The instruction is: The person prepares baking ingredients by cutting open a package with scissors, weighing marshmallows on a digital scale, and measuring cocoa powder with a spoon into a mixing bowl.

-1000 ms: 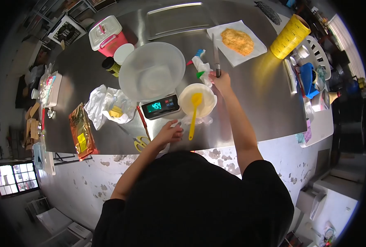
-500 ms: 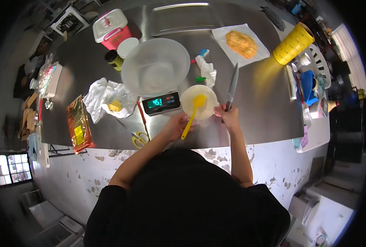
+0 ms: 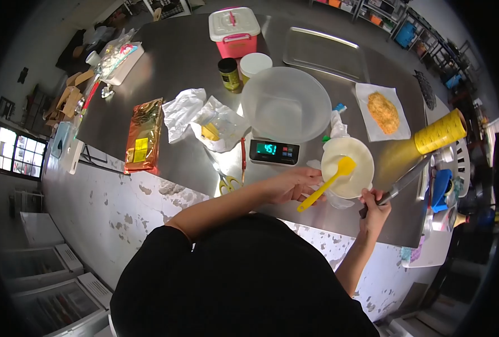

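Yellow spatula (image 3: 325,183) in left hand (image 3: 290,185), long-bladed knife (image 3: 402,182) in right hand (image 3: 374,205)

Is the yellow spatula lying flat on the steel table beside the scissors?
No: the yellow spatula rests with its head in the small white bowl, its handle held by the left hand, away from the scissors.

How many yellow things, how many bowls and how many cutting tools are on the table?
Yellow things: 2, the spatula and the yellow roll.
Bowls: 2, the big clear bowl and the small white bowl.
Cutting tools: 2, the knife and the scissors.
Total: 6
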The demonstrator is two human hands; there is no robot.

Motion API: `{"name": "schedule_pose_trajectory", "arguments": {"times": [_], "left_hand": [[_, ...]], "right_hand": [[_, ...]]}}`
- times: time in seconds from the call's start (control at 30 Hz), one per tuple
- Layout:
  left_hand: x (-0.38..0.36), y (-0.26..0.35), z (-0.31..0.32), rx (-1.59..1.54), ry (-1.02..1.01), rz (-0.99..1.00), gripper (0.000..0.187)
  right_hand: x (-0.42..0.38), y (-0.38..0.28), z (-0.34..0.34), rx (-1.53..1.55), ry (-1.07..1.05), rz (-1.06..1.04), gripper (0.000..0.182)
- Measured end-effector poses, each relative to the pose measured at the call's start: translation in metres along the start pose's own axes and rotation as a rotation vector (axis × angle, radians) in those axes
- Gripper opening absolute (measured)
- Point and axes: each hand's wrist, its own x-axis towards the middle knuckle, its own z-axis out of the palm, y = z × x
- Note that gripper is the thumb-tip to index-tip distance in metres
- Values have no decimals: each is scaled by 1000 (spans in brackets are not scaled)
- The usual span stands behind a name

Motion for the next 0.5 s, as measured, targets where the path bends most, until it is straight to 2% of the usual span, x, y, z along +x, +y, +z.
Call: {"name": "schedule_pose_trajectory", "arguments": {"times": [0.07, 0.13, 0.2, 0.3, 0.4, 0.5], "left_hand": [[-21, 19, -1, -32, -44, 74, 47], [-45, 37, -8, -47, 12, 105, 48], [-71, 54, -21, 98, 124, 203, 49], [-116, 77, -45, 33, 245, 276, 44], [-161, 100, -91, 82, 332, 320, 36], [-203, 118, -162, 89, 532, 413, 36]], "right_hand": [[-4, -17, 28, 32, -31, -26, 34], [-6, -25, 61, 36, -77, -52, 34], [-6, -22, 96, 15, -141, -67, 34], [-12, -13, 167, 4, -211, -23, 32], [-19, 10, 240, 71, -312, 79, 32], [-24, 51, 318, 86, -371, 116, 26]]}}
